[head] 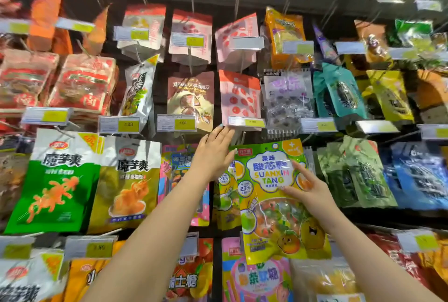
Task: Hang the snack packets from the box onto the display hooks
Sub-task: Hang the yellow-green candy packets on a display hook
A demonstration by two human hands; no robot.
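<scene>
Crinkly, glossy flat packet [271, 195], right hand [312, 192]

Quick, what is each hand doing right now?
Left hand: open, fingers stretched flat up by the yellow price tag, holding nothing.
Right hand: fingers spread on the front of the green and yellow plastic candy packet, steadying it.

Under the right hand [309, 187], the green-yellow packet [274, 195] reads "SUANXIN TANG" below "酸芯糖", with "23%" in a circle at its left side. Left of the left hand [213, 154], the green bag [55, 180] and the olive bag [128, 180] both read "魔芋爽". Above the olive bag, a price tag [119, 124] seems to read "8.88"; the other tags are too blurred to read.
</scene>
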